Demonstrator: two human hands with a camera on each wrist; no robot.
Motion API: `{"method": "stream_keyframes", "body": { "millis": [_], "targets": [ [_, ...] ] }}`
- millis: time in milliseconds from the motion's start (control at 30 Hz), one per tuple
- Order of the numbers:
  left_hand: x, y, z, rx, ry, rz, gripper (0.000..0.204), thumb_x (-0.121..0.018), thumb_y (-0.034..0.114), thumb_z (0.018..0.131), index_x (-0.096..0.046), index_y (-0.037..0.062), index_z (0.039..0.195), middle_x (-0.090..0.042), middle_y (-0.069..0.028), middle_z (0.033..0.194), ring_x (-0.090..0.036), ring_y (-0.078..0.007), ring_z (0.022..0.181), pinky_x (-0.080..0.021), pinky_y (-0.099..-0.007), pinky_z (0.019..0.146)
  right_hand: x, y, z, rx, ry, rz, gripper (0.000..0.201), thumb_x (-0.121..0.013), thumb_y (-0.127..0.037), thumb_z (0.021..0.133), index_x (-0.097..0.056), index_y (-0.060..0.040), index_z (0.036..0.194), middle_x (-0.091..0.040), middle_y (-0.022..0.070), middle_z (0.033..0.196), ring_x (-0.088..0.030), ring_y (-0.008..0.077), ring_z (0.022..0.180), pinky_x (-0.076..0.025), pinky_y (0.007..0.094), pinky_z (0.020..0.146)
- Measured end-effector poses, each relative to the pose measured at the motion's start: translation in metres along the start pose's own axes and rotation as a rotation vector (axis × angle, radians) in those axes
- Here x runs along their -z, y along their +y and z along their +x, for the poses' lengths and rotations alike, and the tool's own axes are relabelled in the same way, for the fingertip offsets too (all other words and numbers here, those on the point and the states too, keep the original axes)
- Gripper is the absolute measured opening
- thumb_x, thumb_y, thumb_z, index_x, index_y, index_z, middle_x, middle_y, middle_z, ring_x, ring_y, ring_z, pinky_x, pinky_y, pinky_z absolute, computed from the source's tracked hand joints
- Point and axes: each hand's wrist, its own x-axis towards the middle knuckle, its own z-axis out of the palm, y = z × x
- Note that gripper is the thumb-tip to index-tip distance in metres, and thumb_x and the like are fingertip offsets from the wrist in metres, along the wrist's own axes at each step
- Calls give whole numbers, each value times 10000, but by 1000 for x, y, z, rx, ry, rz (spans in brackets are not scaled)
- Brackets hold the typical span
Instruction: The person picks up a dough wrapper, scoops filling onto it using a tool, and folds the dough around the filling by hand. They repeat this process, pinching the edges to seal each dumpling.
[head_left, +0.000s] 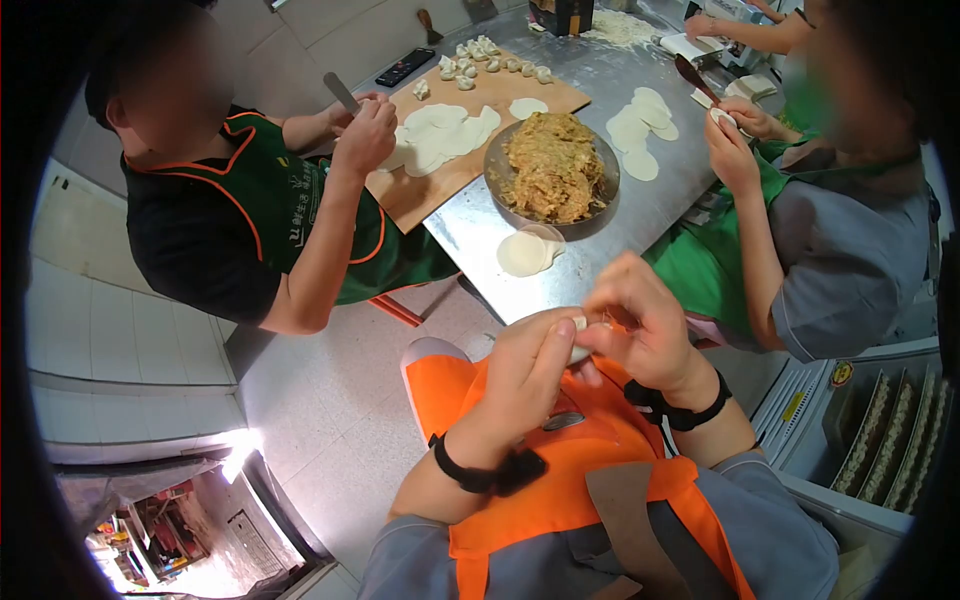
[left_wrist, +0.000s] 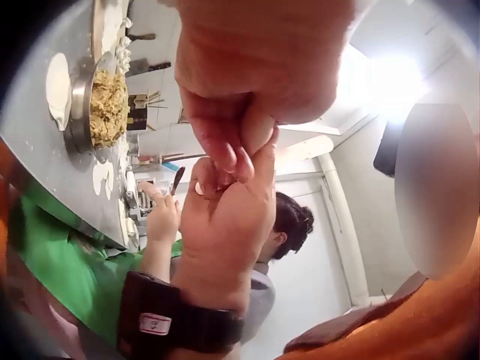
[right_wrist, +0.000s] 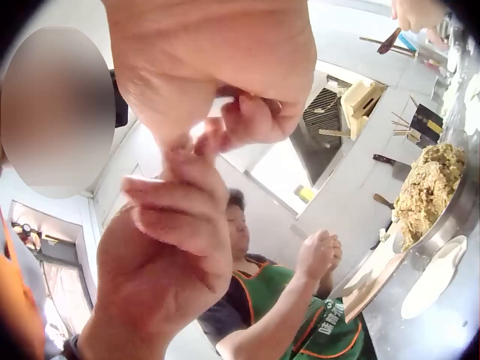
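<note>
In front of the orange apron (head_left: 560,440), my two hands meet over a small white dumpling (head_left: 579,354), mostly hidden by the fingers. My left hand (head_left: 532,362) grips it from the left, thumb on top. Curled in from the other side, my right hand (head_left: 645,325) pinches at its edge. Both wrist views show the fingertips of the two hands crowded together. Just beyond them, a small stack of round wrappers (head_left: 522,255) lies on the metal table's near corner. Behind that stands a metal bowl (head_left: 492,190) heaped with yellowish-brown filling (head_left: 555,165).
On the left, a person in a green apron (head_left: 300,215) holds a flat blade (head_left: 341,93) by a wooden board (head_left: 400,205) with wrappers and several dumplings (head_left: 468,68). Another person (head_left: 850,230) works at right. More wrappers (head_left: 640,130) lie on the metal table (head_left: 590,265).
</note>
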Motion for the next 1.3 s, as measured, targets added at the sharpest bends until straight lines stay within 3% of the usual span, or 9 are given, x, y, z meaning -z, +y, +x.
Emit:
{"method": "stream_keyframes", "body": {
  "millis": [133,267,400,633,667,800,900,1133,1300],
  "targets": [
    [-4,26,-9,135,-109,-209,401,-314,218,1075,-627,-28,1025,-646,-93,787,-627,-130,595,-464,-243,542,-4,-9,1,-34,-127,133,320,-593,-317,916,-616,0,947,-515,111,702,-522,271,570,-405,347,525],
    [-7,8,-15,-320,40,492,403,-330,259,1073,-605,-3,936,-618,-50,724,-590,-119,545,-448,-250,517,-8,-8,-6,108,-189,66,290,-500,-238,899,-575,41,917,-505,144,694,-506,310,549,-406,379,509],
    [-14,-3,-8,-558,172,613,395,-354,292,1061,-592,8,924,-596,-35,662,-564,-134,497,-438,-258,485,-13,-8,-10,167,-167,0,267,-496,-224,886,-558,36,888,-515,158,699,-528,324,565,-418,393,512],
    [-15,23,-15,81,93,-340,410,-475,245,1003,-550,-97,1217,-604,-94,672,-556,-183,491,-429,-267,477,-1,-23,-7,-113,-134,167,216,-534,-177,971,-592,17,899,-565,112,713,-609,228,589,-457,339,539],
    [-14,18,-14,7,96,-182,537,-314,333,1054,-479,-83,1350,-570,-58,601,-512,-136,423,-417,-220,442,2,-28,-5,-161,-126,202,191,-548,-154,970,-593,18,902,-582,109,717,-622,218,595,-463,331,546],
    [-9,21,-11,87,28,64,549,-364,357,1048,-425,-30,1432,-587,-36,683,-540,-90,504,-423,-204,473,3,-30,-8,-133,-145,80,65,-613,-67,934,-611,-9,905,-611,118,726,-627,270,604,-472,342,561],
    [-8,-4,-7,-162,-34,32,471,-468,234,1032,-405,-15,1427,-612,-40,796,-555,-70,576,-430,-200,507,2,-27,-9,-82,-60,15,77,-614,-73,942,-614,-15,891,-598,132,708,-605,295,589,-467,355,558],
    [-8,1,-17,8,199,170,137,-570,127,1011,-468,40,1041,-579,-29,668,-527,-69,530,-397,-242,480,8,-23,-14,-263,-42,98,112,-583,-81,971,-625,16,936,-645,102,757,-631,172,653,-487,296,601],
    [-5,-7,-16,-105,208,349,94,-529,117,1025,-478,38,1026,-539,-17,576,-516,-89,466,-381,-256,449,8,-24,-15,-436,-126,252,142,-552,-81,981,-641,27,998,-660,64,826,-614,117,728,-490,264,663]
  ]
}}
